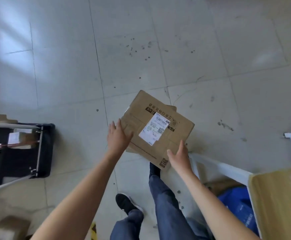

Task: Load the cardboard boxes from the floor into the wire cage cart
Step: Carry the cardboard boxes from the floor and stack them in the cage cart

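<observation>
Cardboard box (158, 129) sits between both spread hands: left hand (117, 135) touching its near-left edge, right hand (179, 157) at its near-right corner.

A black fabric trolley with silver metal bars (20, 149) stands at the left edge; a blue plastic bag (236, 207) lies lower right on the grey tiled floor (72, 66).
</observation>
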`<state>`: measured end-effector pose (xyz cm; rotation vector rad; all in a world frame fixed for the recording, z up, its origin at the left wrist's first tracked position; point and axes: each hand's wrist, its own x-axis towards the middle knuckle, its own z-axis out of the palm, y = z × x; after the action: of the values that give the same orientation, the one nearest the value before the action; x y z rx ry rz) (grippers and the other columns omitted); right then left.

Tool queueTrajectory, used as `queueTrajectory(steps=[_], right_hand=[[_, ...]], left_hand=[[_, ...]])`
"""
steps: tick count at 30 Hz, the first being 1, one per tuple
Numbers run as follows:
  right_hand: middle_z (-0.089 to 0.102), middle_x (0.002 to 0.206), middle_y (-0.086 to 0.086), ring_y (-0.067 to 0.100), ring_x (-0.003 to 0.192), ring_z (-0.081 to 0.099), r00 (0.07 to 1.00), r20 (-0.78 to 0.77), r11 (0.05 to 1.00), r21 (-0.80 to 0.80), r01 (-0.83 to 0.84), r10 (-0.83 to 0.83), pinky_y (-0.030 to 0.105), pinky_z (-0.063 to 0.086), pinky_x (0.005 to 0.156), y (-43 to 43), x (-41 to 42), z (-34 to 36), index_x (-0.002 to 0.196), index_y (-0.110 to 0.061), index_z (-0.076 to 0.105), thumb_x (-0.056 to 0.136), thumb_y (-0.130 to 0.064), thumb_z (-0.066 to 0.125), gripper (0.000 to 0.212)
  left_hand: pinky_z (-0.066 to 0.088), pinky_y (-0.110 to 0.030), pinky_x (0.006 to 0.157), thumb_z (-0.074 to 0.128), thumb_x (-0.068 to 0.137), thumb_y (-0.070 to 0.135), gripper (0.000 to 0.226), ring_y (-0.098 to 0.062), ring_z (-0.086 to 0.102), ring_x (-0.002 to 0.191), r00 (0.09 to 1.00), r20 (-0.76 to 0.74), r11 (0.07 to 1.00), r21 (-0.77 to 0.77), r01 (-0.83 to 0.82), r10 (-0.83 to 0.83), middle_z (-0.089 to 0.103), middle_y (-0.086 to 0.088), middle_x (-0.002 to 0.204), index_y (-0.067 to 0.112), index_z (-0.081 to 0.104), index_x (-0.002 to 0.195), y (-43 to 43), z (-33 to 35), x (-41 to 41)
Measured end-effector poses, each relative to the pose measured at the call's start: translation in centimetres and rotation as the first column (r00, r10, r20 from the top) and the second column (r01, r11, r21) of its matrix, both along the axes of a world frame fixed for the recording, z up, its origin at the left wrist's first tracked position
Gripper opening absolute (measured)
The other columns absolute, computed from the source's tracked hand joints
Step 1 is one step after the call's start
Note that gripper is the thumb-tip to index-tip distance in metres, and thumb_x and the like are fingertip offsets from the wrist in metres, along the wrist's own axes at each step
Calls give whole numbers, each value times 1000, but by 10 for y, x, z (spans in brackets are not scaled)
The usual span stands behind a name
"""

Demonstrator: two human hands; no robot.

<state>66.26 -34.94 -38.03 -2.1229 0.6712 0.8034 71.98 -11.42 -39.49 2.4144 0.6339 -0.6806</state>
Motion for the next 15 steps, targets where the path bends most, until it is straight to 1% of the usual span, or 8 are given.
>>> queueTrajectory(steps=[2, 3, 4, 5, 7, 9, 12, 15], right_hand=[[-13, 165, 11, 27, 151, 4, 999, -5, 999, -38, -38, 38, 36, 31, 110, 2, 9, -17, 158, -16, -5, 96, -30, 56, 88], [-20, 163, 12, 27, 151, -3, 1000, -3, 999, -40, -24, 24, 36, 28, 112, 2, 12, -22, 157, -16, -9, 94, -28, 58, 93], [-23, 162, 12, 27, 151, -8, 1000, -10, 999, -30, 27, -27, 36, 25, 114, 2, 16, -26, 156, -15, -12, 92, -26, 61, 98], [-22, 162, 13, 26, 151, -8, 996, -25, 996, -10, 91, -91, 37, 22, 117, 1, 21, -30, 155, -15, -15, 91, -24, 64, 103], [-10, 165, 12, 25, 152, 5, 979, -67, 980, 48, 194, -191, 36, 20, 120, -4, 30, -33, 154, -14, -19, 87, -23, 70, 111], [7, 165, 9, 23, 148, 23, 976, -84, 976, 65, 209, -203, 34, 26, 118, -11, 40, -32, 155, -21, -16, 85, -24, 73, 113], [28, 161, 5, 23, 140, 39, 989, -78, 990, 53, 130, -126, 43, 35, 115, -9, 54, -21, 157, -28, -1, 82, -28, 73, 105], [46, 150, -1, 21, 130, 50, 999, -50, 996, 80, 23, -19, 47, 42, 109, 9, 74, 0, 155, -29, 15, 78, -31, 70, 95]], left_hand=[[36, -50, 109, 71, 81, 45, 89, -31, 34, 140, 994, -67, 992, -88, -92, 87, 38, -12, 151, 13, 26, 150, 14, -25, 4], [44, -47, 100, 75, 76, 48, 83, -30, 46, 131, 984, -93, 971, -172, -165, 151, 49, -6, 140, 17, 34, 141, 19, -33, 2], [50, -43, 91, 77, 70, 52, 75, -27, 55, 120, 970, -117, 942, -242, -234, 211, 56, 0, 126, 22, 41, 129, 24, -39, -2], [51, -39, 85, 79, 66, 55, 71, -23, 59, 109, 959, -128, 917, -285, -278, 251, 58, 4, 117, 25, 43, 120, 27, -43, -7], [50, -30, 74, 81, 64, 56, 73, -16, 60, 97, 943, -151, 888, -320, -330, 296, 58, 8, 108, 24, 45, 119, 32, -47, -19], [50, -27, 68, 84, 64, 53, 74, -11, 60, 92, 923, -183, 860, -338, -382, 338, 59, 7, 103, 19, 44, 117, 30, -46, -29], [53, -32, 71, 85, 62, 55, 76, -11, 62, 89, 855, -241, 794, -319, -517, 460, 61, 5, 101, 16, 45, 114, 32, -35, -58], [55, -37, 80, 84, 62, 57, 79, -15, 64, 94, 753, -266, 684, -316, -658, 601, 63, 0, 107, 12, 45, 115, 34, -15, -96]])
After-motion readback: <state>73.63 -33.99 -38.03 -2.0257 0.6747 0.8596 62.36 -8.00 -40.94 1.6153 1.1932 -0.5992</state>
